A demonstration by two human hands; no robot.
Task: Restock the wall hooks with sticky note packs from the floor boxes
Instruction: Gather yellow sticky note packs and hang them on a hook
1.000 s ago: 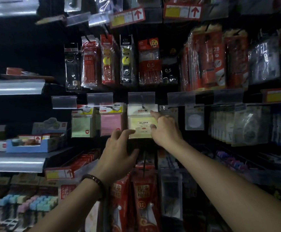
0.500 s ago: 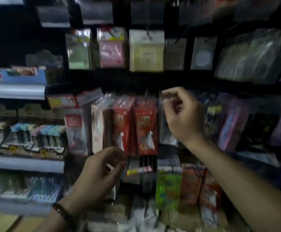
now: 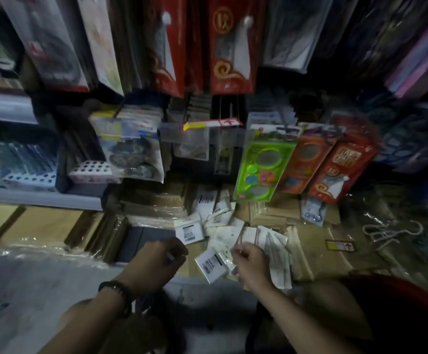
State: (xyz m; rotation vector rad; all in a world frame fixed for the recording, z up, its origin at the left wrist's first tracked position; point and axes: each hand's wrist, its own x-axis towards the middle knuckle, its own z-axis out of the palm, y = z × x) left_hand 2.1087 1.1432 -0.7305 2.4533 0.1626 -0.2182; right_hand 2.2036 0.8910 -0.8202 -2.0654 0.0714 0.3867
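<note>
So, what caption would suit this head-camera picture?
Left hand and right hand hover over loose sticky note packs heaped on floor boxes.

Sticky note packs (image 3: pixel 211 264) – flat, white-backed, a few showing barcode labels – lie in a loose overlapping heap, tilted at mixed angles, on top of the brown cardboard floor boxes (image 3: pixel 315 249)

Sticky note packs (image 3: pixel 223 238) on floor boxes (image 3: pixel 315 241), hanging packets (image 3: pixel 230 44) above
</note>
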